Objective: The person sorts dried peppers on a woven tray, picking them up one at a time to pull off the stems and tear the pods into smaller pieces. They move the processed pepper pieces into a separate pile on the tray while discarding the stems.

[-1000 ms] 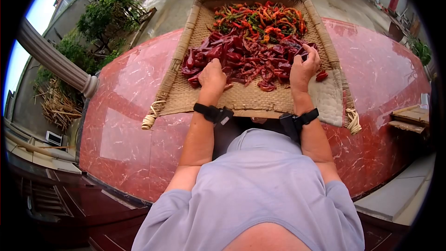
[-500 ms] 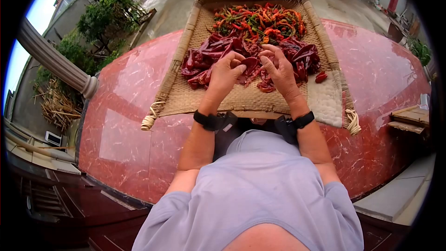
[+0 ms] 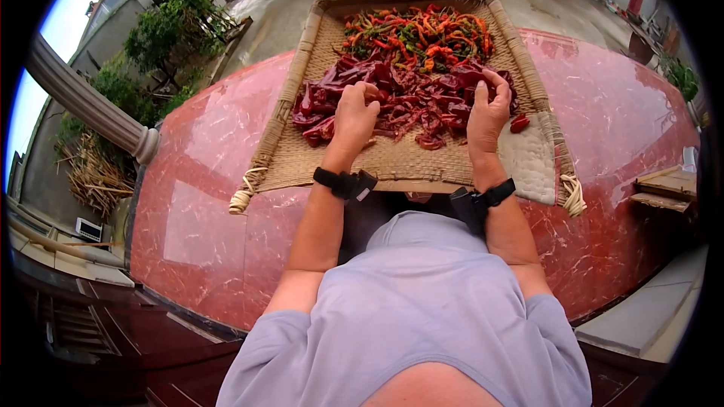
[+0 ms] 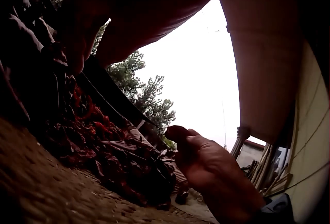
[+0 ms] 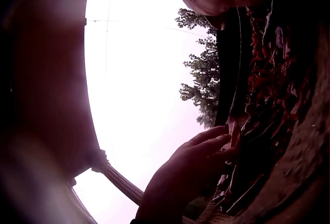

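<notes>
Large dark red dried chili peppers [image 3: 328, 92] lie heaped on a woven tray [image 3: 422, 169] in front of the person. The left hand [image 3: 354, 119] is over the near edge of the left heap, with bent fingers and the thumb tip facing the middle; I cannot tell whether it pinches a pepper. At the right heap [image 3: 456, 84], the right hand [image 3: 489, 120] has its thumb and index finger parted, and its fingertips overlap the peppers there. In the right wrist view, the left hand's fingertips [image 5: 223, 131] come right up to the peppers.
Smaller orange, red and green chilies [image 3: 434, 38] are piled at the tray's far end. One red pepper [image 3: 519, 123] sits apart near a pale patch [image 3: 528, 158]. Red marble floor [image 3: 204, 196] surrounds the tray, with a stone column [image 3: 98, 102] at left and a wooden stool [image 3: 667, 188] at right.
Half a second ago both hands met over the middle with a dark red chili pepper between them. They have since parted, the left to the left heap, the right to the right heap.
</notes>
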`<act>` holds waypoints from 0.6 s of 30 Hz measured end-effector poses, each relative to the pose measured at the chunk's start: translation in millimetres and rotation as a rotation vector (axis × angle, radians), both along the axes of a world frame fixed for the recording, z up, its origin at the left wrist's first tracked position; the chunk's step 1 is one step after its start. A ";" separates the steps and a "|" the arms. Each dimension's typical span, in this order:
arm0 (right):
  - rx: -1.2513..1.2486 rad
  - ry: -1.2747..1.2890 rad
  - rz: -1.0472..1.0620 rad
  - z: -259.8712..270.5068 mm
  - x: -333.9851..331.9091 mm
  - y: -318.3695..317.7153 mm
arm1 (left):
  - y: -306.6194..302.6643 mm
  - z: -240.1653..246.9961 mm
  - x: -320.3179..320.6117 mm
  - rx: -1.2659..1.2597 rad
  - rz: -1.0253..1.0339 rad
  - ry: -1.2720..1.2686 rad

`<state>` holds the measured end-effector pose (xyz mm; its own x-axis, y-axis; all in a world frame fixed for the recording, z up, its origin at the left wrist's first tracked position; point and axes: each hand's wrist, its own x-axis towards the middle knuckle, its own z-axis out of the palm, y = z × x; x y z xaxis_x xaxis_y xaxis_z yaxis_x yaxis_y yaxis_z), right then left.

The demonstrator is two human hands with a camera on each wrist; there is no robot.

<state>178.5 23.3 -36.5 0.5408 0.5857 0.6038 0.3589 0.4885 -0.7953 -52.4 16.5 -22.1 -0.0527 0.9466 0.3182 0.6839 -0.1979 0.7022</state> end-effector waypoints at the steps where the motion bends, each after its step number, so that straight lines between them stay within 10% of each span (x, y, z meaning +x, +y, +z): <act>1: -0.049 0.050 -0.005 3.7 2.1 -3.0 | 0.7 -0.1 -2.3 0.034 -0.001 0.134; 8: -0.061 -0.104 -0.402 -14.8 13.9 11.8 | 19.1 -7.8 0.0 -0.049 -0.150 0.510; 18: -0.003 -0.334 -0.374 -1.9 2.7 -0.8 | 29.2 -0.6 19.2 -0.216 0.034 0.805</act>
